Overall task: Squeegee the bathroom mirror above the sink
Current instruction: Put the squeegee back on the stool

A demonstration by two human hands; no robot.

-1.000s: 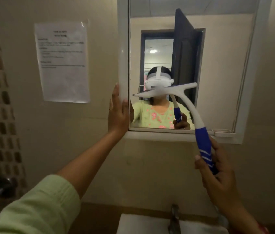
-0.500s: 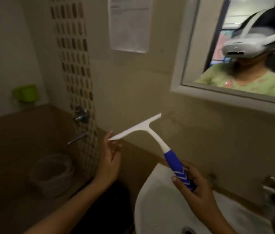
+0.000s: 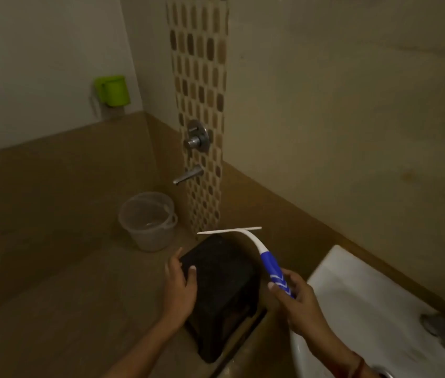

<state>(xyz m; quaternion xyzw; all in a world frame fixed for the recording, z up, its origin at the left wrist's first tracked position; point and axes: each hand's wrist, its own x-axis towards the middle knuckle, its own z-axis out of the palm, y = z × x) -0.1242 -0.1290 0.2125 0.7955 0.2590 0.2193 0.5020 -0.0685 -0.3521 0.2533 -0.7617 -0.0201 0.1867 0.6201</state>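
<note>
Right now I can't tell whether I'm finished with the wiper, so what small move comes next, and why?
Probably lower the squeegee onto the black stool. The right hand grips its blue handle with the blade hanging just above the stool top, the left hand rests on the stool's near edge, and the mirror is out of view.

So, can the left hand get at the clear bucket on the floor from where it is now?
Probably yes: the left hand rests on the black stool, and the floor between it and the bucket looks free.
</note>
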